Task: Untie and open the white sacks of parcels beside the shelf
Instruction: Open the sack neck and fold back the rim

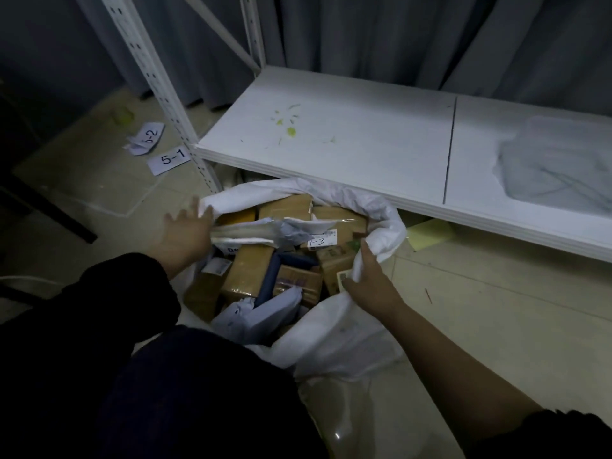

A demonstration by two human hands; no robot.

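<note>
I am standing over the white sack (334, 329), which is sitting on the floor (496, 309) against the front edge of the shelf board (331, 137), its mouth already spread and facing up at me. I am pinching the right side of the rim with my right hand (367, 279), fingers closed on a fold of the sack fabric. My left hand (185, 231) is lying flat and open against the left side of the rim, fingers spread, pressing on it and gripping nothing. The mouth's long axis is running from the near edge at my legs toward the shelf edge, and my two hands are sitting across it, one on each side. The parcels (265, 260), brown boxes and pale mailers, one tagged "1-3", are lying between my hands, inside the rim. In my judgement the next move is turning on that crosswise spread: each hand is drawing its own side outward, away from the parcels, and the left hand needs to close on the fabric first
</note>
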